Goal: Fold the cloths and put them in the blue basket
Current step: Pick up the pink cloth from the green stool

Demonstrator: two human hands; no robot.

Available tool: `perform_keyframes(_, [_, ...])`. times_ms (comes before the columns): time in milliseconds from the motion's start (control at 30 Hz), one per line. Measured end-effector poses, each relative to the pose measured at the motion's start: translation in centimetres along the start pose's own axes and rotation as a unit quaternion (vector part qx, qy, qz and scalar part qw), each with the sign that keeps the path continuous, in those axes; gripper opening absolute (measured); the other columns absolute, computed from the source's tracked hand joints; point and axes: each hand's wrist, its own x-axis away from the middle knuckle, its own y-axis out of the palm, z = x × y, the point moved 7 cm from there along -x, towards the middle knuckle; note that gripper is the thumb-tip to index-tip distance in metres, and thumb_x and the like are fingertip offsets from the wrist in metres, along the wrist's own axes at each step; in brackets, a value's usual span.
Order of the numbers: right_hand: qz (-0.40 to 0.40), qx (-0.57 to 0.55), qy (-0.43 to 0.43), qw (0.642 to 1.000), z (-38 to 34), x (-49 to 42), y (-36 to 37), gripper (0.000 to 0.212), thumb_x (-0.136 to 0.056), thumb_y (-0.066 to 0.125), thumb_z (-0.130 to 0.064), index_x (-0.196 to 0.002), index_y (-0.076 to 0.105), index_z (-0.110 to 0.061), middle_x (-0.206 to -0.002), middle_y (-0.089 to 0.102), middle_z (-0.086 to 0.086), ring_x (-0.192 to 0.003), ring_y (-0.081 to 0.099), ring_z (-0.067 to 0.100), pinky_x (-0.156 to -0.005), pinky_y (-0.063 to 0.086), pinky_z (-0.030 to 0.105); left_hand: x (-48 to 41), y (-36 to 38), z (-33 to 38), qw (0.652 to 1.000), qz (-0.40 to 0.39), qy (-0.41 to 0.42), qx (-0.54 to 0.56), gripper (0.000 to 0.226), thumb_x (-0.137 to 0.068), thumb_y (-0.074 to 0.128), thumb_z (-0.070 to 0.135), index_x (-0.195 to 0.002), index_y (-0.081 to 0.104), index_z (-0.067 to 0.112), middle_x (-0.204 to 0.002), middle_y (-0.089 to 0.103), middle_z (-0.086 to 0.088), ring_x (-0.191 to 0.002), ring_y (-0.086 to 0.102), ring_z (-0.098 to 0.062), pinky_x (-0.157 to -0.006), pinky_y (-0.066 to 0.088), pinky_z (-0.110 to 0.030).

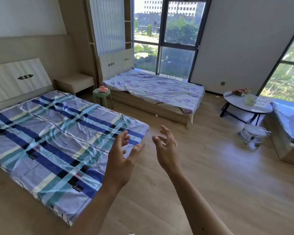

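Both bare hands are raised in front of the camera with fingers spread and loosely curled, holding nothing: the left hand [120, 155] over the corner of the blue, teal and white plaid-sheeted bed [54, 136], the right hand [166, 148] over the light wooden floor [210, 175]. Farther off stands a purple floral-sheeted bed [158, 90], with a green round stool [102, 95] beside it. No cloths or blue basket are in view.

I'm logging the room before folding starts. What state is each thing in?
Left hand: open, empty, raised.
Right hand: open, empty, raised.
Plaid bed: sheet spread, wrinkled.
Floral bed: sheet spread, rumpled.
Green stool: upright, pink item on top.
Round table: upright, flowers on it.
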Motion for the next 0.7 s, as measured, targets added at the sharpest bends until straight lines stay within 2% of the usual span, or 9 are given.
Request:
perform_keyframes(133, [-0.011,0.011,0.038,0.999,2.1,-3.2,1.1,0.054,-0.097,0.062,-0.029,-0.148,0.044,-0.021,-0.143,0.055,0.002,-0.118,0.064,0.016,-0.091,0.050,0.027,-4.0,1.1,-2.1,1.000,-0.017,-0.012,-0.002,0.040,-0.095,0.063,0.030,-0.133,0.050,0.029,-0.124,0.057,0.013,-0.117,0.053,0.001,-0.097,0.045,-0.026])
perform_keyframes(233, [-0.008,0.018,0.052,0.998,3.5,-7.0,2.4,0.053,-0.097,0.062,-0.028,-0.147,0.045,-0.021,-0.142,0.056,0.003,-0.117,0.064,0.016,-0.087,0.049,0.023,-7.8,2.5,-3.7,0.999,-0.025,-0.018,0.010,0.035,-0.095,0.062,0.028,-0.128,0.053,0.029,-0.118,0.057,0.021,-0.115,0.053,0.005,-0.099,0.048,-0.029])
perform_keyframes(333, [-0.017,0.021,0.047,0.999,4.6,-10.9,3.7,0.052,-0.097,0.063,-0.028,-0.146,0.046,-0.023,-0.140,0.057,0.002,-0.116,0.065,0.015,-0.091,0.052,0.027,-12.0,4.0,-4.9,0.999,-0.029,-0.029,0.016,0.034,-0.095,0.063,0.031,-0.127,0.055,0.028,-0.119,0.059,0.018,-0.115,0.055,0.002,-0.100,0.050,-0.032])
perform_keyframes(400, [-0.016,0.023,0.054,0.998,5.6,-13.8,4.6,0.052,-0.096,0.064,-0.027,-0.145,0.047,-0.024,-0.139,0.058,0.002,-0.115,0.065,0.015,-0.093,0.054,0.030,-14.8,5.2,-5.6,0.998,-0.042,-0.037,0.026,0.041,-0.090,0.062,0.041,-0.128,0.056,0.027,-0.120,0.061,0.013,-0.117,0.057,-0.003,-0.101,0.051,-0.033])
perform_keyframes(533, [-0.006,0.019,0.063,0.998,7.1,-19.2,5.7,0.054,-0.094,0.066,-0.025,-0.145,0.048,-0.021,-0.136,0.060,0.003,-0.113,0.066,0.015,-0.081,0.048,0.014,-19.9,6.8,-6.6,0.997,-0.057,-0.044,0.032,0.047,-0.082,0.057,0.047,-0.126,0.057,0.030,-0.120,0.062,0.012,-0.117,0.059,-0.005,-0.100,0.052,-0.034])
perform_keyframes(700, [-0.006,0.009,0.078,0.997,8.9,-25.0,6.7,0.052,-0.094,0.067,-0.023,-0.143,0.050,-0.021,-0.132,0.062,0.002,-0.111,0.067,0.014,-0.071,0.045,-0.001,-25.6,9.5,-7.7,0.996,-0.064,-0.054,0.035,0.033,-0.082,0.057,0.045,-0.115,0.056,0.042,-0.116,0.064,0.016,-0.114,0.059,-0.001,-0.096,0.051,-0.028])
